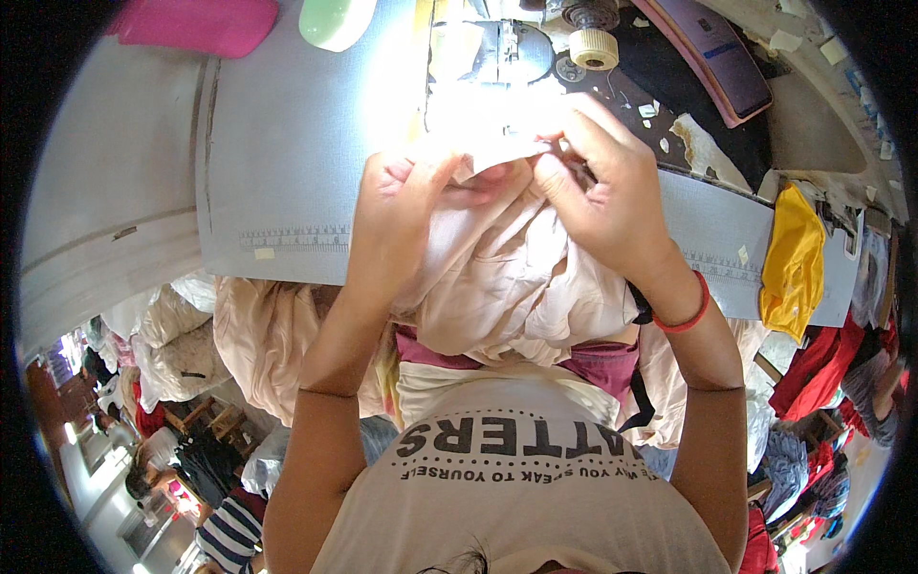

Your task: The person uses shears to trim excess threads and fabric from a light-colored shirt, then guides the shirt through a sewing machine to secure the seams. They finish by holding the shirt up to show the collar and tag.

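Note:
Both of my hands hold a pale pink cloth garment (pixel 497 249) at the table edge, just in front of a sewing machine (pixel 512 53). My left hand (pixel 406 196) is closed on a fold of the cloth, its thumb on top. At the right, my right hand (pixel 607 182) pinches the cloth's upper edge between thumb and fingers. The raised edge lies between the hands, near the machine's needle area, where strong glare hides detail. From there the garment hangs in loose folds over the table's front edge toward my lap.
The grey-blue table (pixel 287 172) carries printed ruler marks. A phone (pixel 722 62) lies at the far right, a yellow cloth (pixel 794 263) at the right edge. Pink (pixel 206 24) and green (pixel 335 21) plastic objects stand far left. Another person in a striped top (pixel 229 531) is lower left.

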Demonstrator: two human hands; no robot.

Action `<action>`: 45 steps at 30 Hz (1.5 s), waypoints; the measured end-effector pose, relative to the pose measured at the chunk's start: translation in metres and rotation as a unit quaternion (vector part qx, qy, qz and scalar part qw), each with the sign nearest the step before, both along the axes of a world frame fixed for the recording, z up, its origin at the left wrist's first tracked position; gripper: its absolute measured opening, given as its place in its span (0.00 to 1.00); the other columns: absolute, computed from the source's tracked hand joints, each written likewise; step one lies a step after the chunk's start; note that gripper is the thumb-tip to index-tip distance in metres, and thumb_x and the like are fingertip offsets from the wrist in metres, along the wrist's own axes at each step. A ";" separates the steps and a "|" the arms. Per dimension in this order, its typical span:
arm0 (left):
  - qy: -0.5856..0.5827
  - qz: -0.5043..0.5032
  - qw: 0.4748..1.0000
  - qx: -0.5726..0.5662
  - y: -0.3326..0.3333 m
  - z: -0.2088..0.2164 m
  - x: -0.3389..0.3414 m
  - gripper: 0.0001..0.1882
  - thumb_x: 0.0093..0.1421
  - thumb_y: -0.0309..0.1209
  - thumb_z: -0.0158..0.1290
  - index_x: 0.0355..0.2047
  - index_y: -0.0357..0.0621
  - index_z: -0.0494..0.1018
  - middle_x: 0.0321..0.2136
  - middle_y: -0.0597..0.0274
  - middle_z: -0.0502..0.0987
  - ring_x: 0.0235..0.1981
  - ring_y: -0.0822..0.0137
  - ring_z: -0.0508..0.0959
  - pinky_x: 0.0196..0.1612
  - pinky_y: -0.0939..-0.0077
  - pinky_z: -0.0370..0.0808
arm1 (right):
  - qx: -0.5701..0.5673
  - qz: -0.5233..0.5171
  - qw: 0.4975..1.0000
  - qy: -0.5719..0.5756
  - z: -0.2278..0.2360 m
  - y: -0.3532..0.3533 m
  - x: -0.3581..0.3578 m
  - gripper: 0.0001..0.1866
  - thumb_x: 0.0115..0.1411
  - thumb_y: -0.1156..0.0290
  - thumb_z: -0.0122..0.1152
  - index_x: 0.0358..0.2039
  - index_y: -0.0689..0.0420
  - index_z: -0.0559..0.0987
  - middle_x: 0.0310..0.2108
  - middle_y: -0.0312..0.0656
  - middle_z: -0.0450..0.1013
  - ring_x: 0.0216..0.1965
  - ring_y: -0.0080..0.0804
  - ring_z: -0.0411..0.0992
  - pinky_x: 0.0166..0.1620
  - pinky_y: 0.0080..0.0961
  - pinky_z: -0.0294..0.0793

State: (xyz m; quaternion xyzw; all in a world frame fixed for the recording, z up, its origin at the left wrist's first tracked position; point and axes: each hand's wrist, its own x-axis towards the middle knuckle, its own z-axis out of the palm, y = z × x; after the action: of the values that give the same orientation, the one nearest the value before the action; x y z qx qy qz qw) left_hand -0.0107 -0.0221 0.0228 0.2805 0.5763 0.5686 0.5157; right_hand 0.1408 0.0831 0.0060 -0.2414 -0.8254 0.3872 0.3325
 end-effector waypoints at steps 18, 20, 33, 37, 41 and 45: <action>0.052 0.012 0.994 0.094 0.018 -0.013 -0.008 0.08 0.55 0.23 0.52 0.35 0.30 0.75 0.29 0.62 0.77 0.30 0.78 0.73 0.35 0.85 0.70 | -0.005 -0.036 0.999 0.038 0.006 0.008 0.006 0.07 0.47 0.75 0.57 0.29 0.59 0.75 0.26 0.41 0.70 0.25 0.30 0.70 0.28 0.22 0.70; 0.079 0.003 0.994 0.076 0.018 -0.012 -0.007 0.09 0.54 0.23 0.53 0.35 0.30 0.75 0.30 0.62 0.77 0.30 0.78 0.73 0.35 0.85 0.70 | 0.044 -0.042 0.997 0.044 0.004 0.008 0.007 0.08 0.44 0.75 0.58 0.29 0.58 0.75 0.27 0.41 0.70 0.26 0.35 0.71 0.29 0.23 0.70; 0.131 -0.019 0.988 0.085 0.020 -0.019 0.006 0.09 0.53 0.23 0.55 0.36 0.31 0.74 0.30 0.60 0.77 0.30 0.77 0.75 0.35 0.85 0.71 | 0.103 -0.052 0.993 0.006 -0.003 0.000 0.000 0.07 0.46 0.72 0.60 0.26 0.57 0.73 0.24 0.40 0.69 0.22 0.38 0.70 0.24 0.27 0.69; 0.134 -0.007 0.987 0.086 0.021 -0.018 0.008 0.09 0.53 0.22 0.55 0.35 0.31 0.74 0.30 0.60 0.77 0.30 0.76 0.75 0.34 0.85 0.72 | 0.131 -0.049 0.990 -0.001 -0.004 -0.001 -0.001 0.08 0.44 0.72 0.61 0.26 0.56 0.72 0.23 0.38 0.68 0.21 0.36 0.70 0.24 0.26 0.69; 0.149 -0.009 0.984 0.096 0.021 -0.017 0.009 0.09 0.53 0.22 0.55 0.35 0.32 0.74 0.30 0.61 0.77 0.30 0.77 0.75 0.34 0.86 0.71 | 0.158 -0.051 0.986 0.000 -0.008 -0.001 -0.002 0.09 0.43 0.72 0.61 0.25 0.55 0.71 0.22 0.37 0.67 0.20 0.33 0.69 0.23 0.25 0.69; 0.186 -0.023 0.977 0.098 0.020 -0.015 0.009 0.08 0.53 0.22 0.55 0.35 0.33 0.75 0.29 0.63 0.77 0.29 0.79 0.74 0.33 0.87 0.69 | 0.162 -0.048 0.986 -0.015 -0.007 -0.001 -0.001 0.08 0.43 0.72 0.61 0.24 0.55 0.70 0.22 0.37 0.67 0.20 0.33 0.69 0.23 0.25 0.69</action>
State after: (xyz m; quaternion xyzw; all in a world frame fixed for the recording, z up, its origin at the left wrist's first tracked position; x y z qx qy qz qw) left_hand -0.0015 -0.0017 0.0079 0.4438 0.5972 0.5478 0.3826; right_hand 0.1397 0.0823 -0.0007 -0.2291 -0.8694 0.2288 0.3731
